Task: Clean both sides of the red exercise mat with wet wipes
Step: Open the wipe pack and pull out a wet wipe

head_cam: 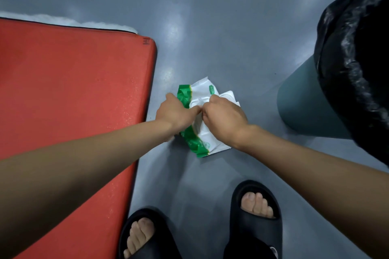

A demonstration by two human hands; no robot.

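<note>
Down on the glossy grey floor [210, 27], a green-and-white plastic pack of wet wipes [200, 143] lies just beside the right edge of the thick red exercise mat [73, 90]. Both hands are on the pack: the left hand [174, 113] rests on its green end, fingers curled, while the right hand [225, 120] has its fingers bunched at the white lid area; exactly what they pinch cannot be told. Black slide sandals [255, 191] stand nearby, and a teal bin with a black bag [347, 69] sits at right.
</note>
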